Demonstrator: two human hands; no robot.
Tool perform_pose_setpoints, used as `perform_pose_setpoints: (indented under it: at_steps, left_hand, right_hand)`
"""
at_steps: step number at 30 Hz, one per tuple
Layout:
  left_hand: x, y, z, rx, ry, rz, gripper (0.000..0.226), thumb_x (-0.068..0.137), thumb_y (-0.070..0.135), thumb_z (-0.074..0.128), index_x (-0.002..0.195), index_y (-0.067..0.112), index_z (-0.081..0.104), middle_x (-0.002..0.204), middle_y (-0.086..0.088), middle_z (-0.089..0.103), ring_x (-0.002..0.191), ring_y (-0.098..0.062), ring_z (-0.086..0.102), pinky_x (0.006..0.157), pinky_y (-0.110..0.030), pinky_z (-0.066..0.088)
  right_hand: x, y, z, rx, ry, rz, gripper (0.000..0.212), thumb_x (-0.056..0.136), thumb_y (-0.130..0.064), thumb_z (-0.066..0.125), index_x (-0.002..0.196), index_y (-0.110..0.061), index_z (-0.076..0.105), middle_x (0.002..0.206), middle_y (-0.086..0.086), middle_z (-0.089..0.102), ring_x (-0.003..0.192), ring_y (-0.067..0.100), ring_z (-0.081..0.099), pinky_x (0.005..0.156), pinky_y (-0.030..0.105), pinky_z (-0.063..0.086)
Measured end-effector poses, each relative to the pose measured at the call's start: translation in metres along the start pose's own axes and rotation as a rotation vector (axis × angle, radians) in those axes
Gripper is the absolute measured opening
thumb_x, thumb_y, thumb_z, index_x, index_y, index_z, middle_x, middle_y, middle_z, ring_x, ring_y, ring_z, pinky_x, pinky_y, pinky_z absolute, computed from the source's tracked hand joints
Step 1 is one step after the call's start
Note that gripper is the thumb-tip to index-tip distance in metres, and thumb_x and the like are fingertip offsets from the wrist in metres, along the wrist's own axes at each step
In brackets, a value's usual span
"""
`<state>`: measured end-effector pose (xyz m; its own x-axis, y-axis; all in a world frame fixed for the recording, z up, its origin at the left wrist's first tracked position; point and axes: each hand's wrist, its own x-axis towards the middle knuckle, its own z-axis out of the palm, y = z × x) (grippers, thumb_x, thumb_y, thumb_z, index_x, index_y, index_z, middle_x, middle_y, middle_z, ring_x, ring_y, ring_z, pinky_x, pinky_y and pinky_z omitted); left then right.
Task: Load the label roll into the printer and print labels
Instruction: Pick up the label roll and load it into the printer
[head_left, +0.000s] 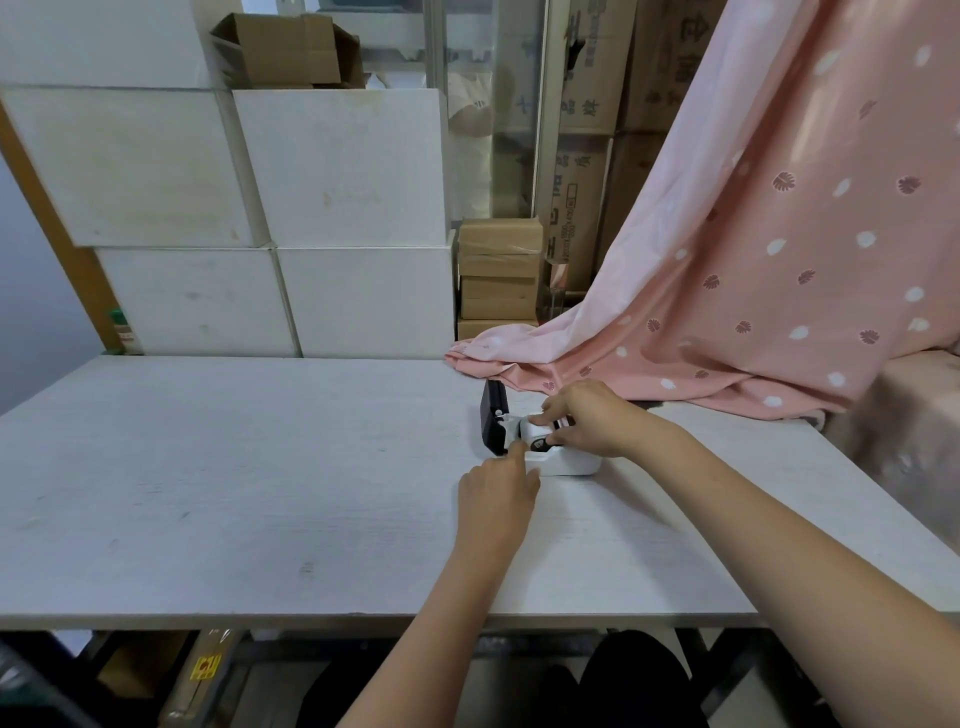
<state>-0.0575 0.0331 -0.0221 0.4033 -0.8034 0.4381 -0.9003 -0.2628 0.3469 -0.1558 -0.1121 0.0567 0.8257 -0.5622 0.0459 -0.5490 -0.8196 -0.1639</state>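
A small white label printer (569, 462) sits on the table (234, 467), right of centre. Its dark lid (493, 418) stands swung open on the left side. My right hand (592, 418) reaches over the open compartment, its fingers pinching a white label roll (535, 430) that rests in the printer's top. My left hand (501, 486) lies against the printer's front left corner, with the index finger stretched to the edge below the roll. The inside of the compartment is mostly hidden by my fingers.
Pink patterned cloth (753, 270) drapes down onto the table just behind the printer. White boxes (332, 218) are stacked along the back edge, with brown cartons (498, 275) beside them. The table's near edge runs below my forearms.
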Motion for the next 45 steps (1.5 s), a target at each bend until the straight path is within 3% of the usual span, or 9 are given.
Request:
perform_pose_setpoints:
  at_steps: [6,12,24,27,31,33,35,42,45]
  left_hand:
    - [0.001,0.005,0.002,0.172,0.061,0.082,0.053,0.057,0.026,0.095,0.102,0.010,0.073,0.037,0.003,0.046,0.026,-0.020,0.044,0.040,-0.020,0.017]
    - [0.001,0.007,0.000,0.137,0.110,0.039,0.071,0.058,0.025,0.093,0.118,0.011,0.059,0.043,0.009,0.022,0.032,-0.014,0.015,0.042,-0.017,-0.003]
    - [0.002,0.005,0.004,0.179,0.085,0.076,0.068,0.062,0.021,0.090,0.126,0.016,0.067,0.047,0.008,0.024,0.033,-0.015,0.016,0.045,-0.017,-0.003]
    - [0.002,0.005,0.004,0.173,0.077,0.082,0.067,0.062,0.021,0.090,0.125,0.016,0.068,0.047,0.008,0.024,0.033,-0.015,0.016,0.044,-0.017,-0.004]
    - [0.001,0.006,0.002,0.174,0.062,0.087,0.068,0.063,0.022,0.090,0.126,0.016,0.067,0.048,0.008,0.024,0.032,-0.015,0.017,0.043,-0.017,-0.003]
    - [0.001,0.006,0.002,0.165,0.059,0.082,0.068,0.063,0.021,0.089,0.127,0.017,0.066,0.049,0.009,0.024,0.033,-0.015,0.018,0.043,-0.017,-0.003]
    - [0.001,0.006,0.001,0.154,0.063,0.081,0.067,0.064,0.021,0.089,0.127,0.018,0.067,0.049,0.009,0.024,0.033,-0.014,0.018,0.043,-0.017,-0.002]
    - [0.000,0.005,0.001,0.159,0.049,0.083,0.068,0.067,0.020,0.088,0.131,0.017,0.066,0.044,0.005,0.046,0.033,-0.014,0.018,0.043,-0.018,-0.001]
    - [-0.001,0.006,0.002,0.170,0.037,0.078,0.073,0.066,0.022,0.089,0.134,0.018,0.063,0.045,0.005,0.048,0.033,-0.016,0.019,0.044,-0.019,-0.003]
  right_hand:
    - [-0.008,-0.003,-0.006,0.058,-0.030,0.072,0.038,0.094,-0.026,0.073,0.132,-0.028,0.072,0.135,0.001,0.067,0.113,0.022,0.060,0.092,0.029,0.046]
    - [-0.016,-0.005,-0.008,0.096,-0.015,0.080,0.038,0.095,-0.024,0.072,0.133,-0.029,0.071,0.122,-0.002,0.070,0.096,0.015,0.053,0.084,0.026,0.042]
    - [-0.029,-0.020,-0.019,0.280,0.073,0.205,0.042,0.101,-0.001,0.048,0.129,-0.019,0.073,0.136,0.009,0.068,0.114,0.023,0.063,0.088,0.024,0.040]
    - [-0.020,-0.026,-0.022,0.347,0.128,0.307,0.039,0.101,-0.005,0.045,0.127,-0.015,0.072,0.127,0.015,0.070,0.095,0.023,0.059,0.086,0.031,0.049]
    - [-0.008,-0.038,-0.023,0.238,0.044,0.360,0.031,0.101,-0.016,0.061,0.128,-0.004,0.069,0.127,0.016,0.068,0.116,0.031,0.064,0.094,0.036,0.051]
    - [-0.003,-0.044,-0.023,0.157,0.018,0.393,0.016,0.098,-0.016,0.064,0.097,-0.001,0.070,0.097,0.014,0.069,0.089,0.027,0.065,0.074,0.034,0.053]
    - [0.002,-0.050,-0.022,0.109,0.008,0.464,0.033,0.095,-0.015,0.066,0.069,-0.009,0.047,0.070,0.006,0.048,0.062,0.020,0.047,0.051,0.028,0.035]
    - [0.012,-0.062,-0.034,0.097,-0.131,0.569,0.014,0.094,-0.017,0.070,0.098,-0.008,0.060,0.091,0.008,0.061,0.083,0.025,0.061,0.067,0.031,0.049]
    - [0.013,-0.058,-0.033,0.236,-0.095,0.604,0.018,0.095,-0.017,0.069,0.086,-0.008,0.056,0.077,0.009,0.060,0.073,0.027,0.059,0.065,0.032,0.048]
